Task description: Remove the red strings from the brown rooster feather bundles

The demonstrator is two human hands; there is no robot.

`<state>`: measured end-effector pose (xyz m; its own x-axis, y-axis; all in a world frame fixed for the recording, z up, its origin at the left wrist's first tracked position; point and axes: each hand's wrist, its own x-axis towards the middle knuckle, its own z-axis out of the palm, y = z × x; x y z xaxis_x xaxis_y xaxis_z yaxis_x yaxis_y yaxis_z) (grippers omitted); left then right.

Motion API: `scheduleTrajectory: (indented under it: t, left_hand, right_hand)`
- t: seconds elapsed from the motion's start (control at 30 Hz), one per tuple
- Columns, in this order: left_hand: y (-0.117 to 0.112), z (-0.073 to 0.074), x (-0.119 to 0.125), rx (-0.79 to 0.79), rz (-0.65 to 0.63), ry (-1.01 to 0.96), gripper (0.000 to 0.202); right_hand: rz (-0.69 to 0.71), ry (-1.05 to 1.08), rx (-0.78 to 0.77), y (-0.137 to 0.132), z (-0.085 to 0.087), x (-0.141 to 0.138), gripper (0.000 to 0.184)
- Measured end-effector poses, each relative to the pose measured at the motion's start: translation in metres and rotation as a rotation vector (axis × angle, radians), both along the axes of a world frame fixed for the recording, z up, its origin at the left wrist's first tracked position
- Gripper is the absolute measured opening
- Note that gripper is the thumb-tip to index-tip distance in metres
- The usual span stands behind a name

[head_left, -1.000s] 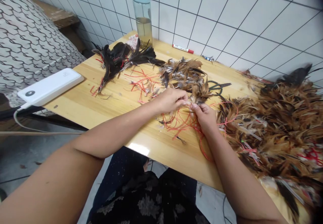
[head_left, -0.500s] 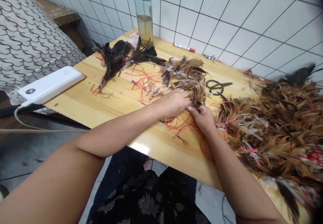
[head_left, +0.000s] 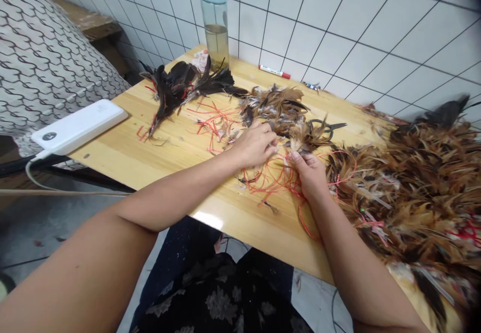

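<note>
My right hand (head_left: 312, 173) pinches the base of a small bunch of brown feathers (head_left: 302, 135), whose tips fan upward and partly cover the scissors (head_left: 331, 126). Just left of it, my left hand (head_left: 257, 145) has its fingers curled inward; whatever is between the fingertips is hidden. Beyond my left hand lies a heap of brown and grey feathers (head_left: 276, 100). Tangled red strings (head_left: 263, 185) spread over the table beneath and between my hands.
A large pile of brown feathers (head_left: 424, 188) covers the table's right side. Black feathers (head_left: 176, 85) lie at the back left, near a water bottle (head_left: 217, 37). A white power bank (head_left: 80, 125) rests on the left edge. A red-capped marker (head_left: 274, 71) lies by the tiled wall.
My hands have moved apart. My right hand has shifted slightly right with the feather bunch, which now stands clear of the heap and overlaps the scissors. My left hand has drawn slightly left.
</note>
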<state>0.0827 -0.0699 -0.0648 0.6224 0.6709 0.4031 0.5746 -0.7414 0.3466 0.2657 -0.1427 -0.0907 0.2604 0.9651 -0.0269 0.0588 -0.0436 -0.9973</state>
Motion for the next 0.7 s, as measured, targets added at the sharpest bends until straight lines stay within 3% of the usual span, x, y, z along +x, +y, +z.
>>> scheduleTrajectory:
  t: [0.17,0.3,0.47,0.7]
  left_hand:
    - [-0.007,-0.003,0.012,-0.008,0.042,0.142,0.019]
    - [-0.003,-0.002,0.011,0.003,0.031,0.123,0.02]
    - [0.0,0.002,0.004,0.045,-0.052,0.011,0.016]
    - [-0.008,0.009,0.005,0.228,-0.17,0.134,0.02]
  right_hand:
    - [-0.012,0.022,0.038,0.002,-0.005,0.002,0.043]
    - [-0.015,0.016,0.033,0.003,-0.004,0.002,0.043]
    - [-0.021,-0.031,0.021,0.002,-0.004,0.002,0.039]
    - [-0.04,-0.256,-0.003,0.004,-0.004,0.001,0.035]
